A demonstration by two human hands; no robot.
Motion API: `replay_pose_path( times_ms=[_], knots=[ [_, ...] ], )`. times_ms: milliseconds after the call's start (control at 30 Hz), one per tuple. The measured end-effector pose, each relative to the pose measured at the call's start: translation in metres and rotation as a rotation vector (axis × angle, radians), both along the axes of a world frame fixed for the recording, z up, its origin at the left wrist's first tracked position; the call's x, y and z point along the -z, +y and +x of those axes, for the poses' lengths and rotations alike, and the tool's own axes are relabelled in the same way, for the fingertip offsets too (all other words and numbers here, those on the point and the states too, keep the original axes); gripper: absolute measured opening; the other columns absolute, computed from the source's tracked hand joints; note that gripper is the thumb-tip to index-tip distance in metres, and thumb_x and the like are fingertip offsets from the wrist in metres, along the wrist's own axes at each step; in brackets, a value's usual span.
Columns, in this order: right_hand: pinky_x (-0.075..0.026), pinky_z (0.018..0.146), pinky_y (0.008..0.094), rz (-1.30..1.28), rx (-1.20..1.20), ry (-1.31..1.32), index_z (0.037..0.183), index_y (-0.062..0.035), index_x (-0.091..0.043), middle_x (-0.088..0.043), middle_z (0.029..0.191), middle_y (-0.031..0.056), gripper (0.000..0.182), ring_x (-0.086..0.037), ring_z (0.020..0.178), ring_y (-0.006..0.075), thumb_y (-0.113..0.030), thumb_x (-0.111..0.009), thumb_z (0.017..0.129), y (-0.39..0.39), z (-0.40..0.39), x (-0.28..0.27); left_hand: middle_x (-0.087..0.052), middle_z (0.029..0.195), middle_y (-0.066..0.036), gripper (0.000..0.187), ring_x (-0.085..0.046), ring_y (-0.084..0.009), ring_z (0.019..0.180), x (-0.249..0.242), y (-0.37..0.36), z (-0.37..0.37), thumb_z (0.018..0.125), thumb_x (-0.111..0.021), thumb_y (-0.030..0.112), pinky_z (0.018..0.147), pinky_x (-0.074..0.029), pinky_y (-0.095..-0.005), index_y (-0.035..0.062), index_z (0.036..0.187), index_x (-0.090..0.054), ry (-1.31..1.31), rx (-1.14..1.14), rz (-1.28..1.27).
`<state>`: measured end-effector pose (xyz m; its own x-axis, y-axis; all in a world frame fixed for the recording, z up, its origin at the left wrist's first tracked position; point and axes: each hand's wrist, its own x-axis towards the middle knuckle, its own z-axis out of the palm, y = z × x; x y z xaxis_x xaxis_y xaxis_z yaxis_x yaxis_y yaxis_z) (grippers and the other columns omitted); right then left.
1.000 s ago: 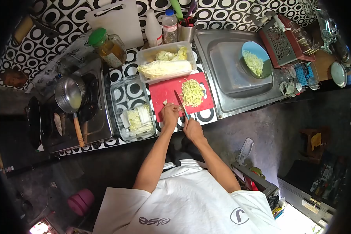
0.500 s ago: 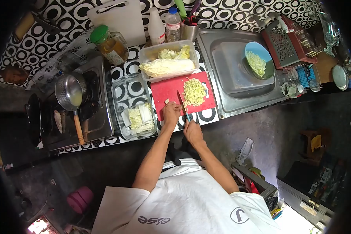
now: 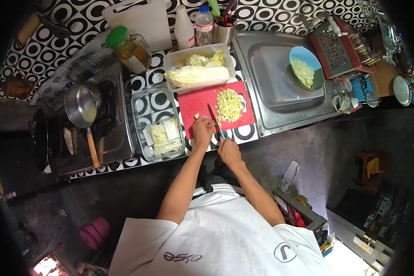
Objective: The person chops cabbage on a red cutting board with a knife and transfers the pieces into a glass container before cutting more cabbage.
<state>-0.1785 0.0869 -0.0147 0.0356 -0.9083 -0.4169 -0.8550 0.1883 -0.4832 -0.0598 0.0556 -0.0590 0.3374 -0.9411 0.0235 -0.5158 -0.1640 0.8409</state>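
My right hand (image 3: 228, 151) is wrapped round the light-blue handle of a knife (image 3: 212, 115). Its dark blade points away from me over the red cutting board (image 3: 193, 103). Left of the blade, my left hand (image 3: 203, 131) rests on the board with curled fingers, pressed on a piece of napa cabbage (image 3: 197, 115) that is mostly hidden beneath them. To the right of the knife lies a heap of finely chopped cabbage (image 3: 230, 105). Behind the board, a plastic container (image 3: 170, 83) holds a large cabbage piece (image 3: 198, 76) and loose leaves.
A glass container (image 3: 138, 122) with cut cabbage sits left of the board. Further left, a saucepan (image 3: 78, 103) stands on the stove (image 3: 124, 133). On the right, a blue bowl (image 3: 315, 60) of shredded cabbage is in the sink (image 3: 271, 122). A green-lidded jar (image 3: 132, 55) and bottles (image 3: 185, 30) line the back.
The knife blade has shifted and tilted slightly leftward, nearer my left fingers. The whole view has moved a little; both hands remain at the board.
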Motion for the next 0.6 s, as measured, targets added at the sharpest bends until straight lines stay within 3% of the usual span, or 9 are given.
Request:
replay_pose_path(
  times_ms=[267, 367, 433, 600],
  knots=[
    [-0.047, 0.071, 0.0528, 0.034, 0.022, -0.023, 0.087, 0.0074, -0.056, -0.058, 0.078, 0.0339, 0.044, -0.058, 0.079, 0.0489, -0.033, -0.039, 0.093, -0.003, 0.001, -0.006, -0.061, 0.08, -0.017, 0.011, -0.061, -0.0295, 0.078, -0.001, -0.006, 0.002, 0.067, -0.064, 0.0, 0.07, -0.049, -0.0353, 0.0018, 0.077, -0.069, 0.075, 0.0, 0.071],
    [-0.047, 0.07, 0.053, 0.034, 0.027, -0.018, 0.084, 0.0078, -0.057, -0.058, 0.077, 0.0342, 0.045, -0.058, 0.078, 0.0489, -0.033, -0.039, 0.093, 0.0, -0.001, -0.003, -0.061, 0.08, -0.017, 0.011, -0.061, -0.0293, 0.078, -0.002, -0.006, 0.001, 0.067, -0.064, 0.001, 0.071, -0.049, -0.0352, 0.0014, 0.077, -0.069, -0.007, -0.003, -0.021],
    [-0.047, 0.076, 0.0509, 0.145, -0.007, -0.004, 0.091, 0.0071, -0.056, -0.059, 0.084, 0.0321, 0.044, -0.059, 0.085, 0.0456, -0.034, -0.038, 0.092, -0.014, 0.001, -0.011, -0.062, 0.082, -0.017, 0.01, -0.062, -0.029, 0.078, -0.003, -0.002, 0.001, 0.068, -0.066, 0.003, 0.07, -0.049, -0.0352, 0.0027, 0.078, -0.07, -0.008, 0.0, 0.03],
    [-0.047, 0.069, 0.0526, 0.082, 0.001, -0.048, 0.081, 0.0082, -0.057, -0.057, 0.075, 0.034, 0.044, -0.057, 0.077, 0.0491, -0.031, -0.04, 0.093, -0.006, 0.002, -0.011, -0.06, 0.079, -0.017, 0.011, -0.061, -0.0304, 0.076, -0.005, -0.006, 0.0, 0.067, -0.063, 0.0, 0.069, -0.049, -0.0344, 0.0018, 0.077, -0.069, 0.08, -0.022, 0.066]
  ],
)
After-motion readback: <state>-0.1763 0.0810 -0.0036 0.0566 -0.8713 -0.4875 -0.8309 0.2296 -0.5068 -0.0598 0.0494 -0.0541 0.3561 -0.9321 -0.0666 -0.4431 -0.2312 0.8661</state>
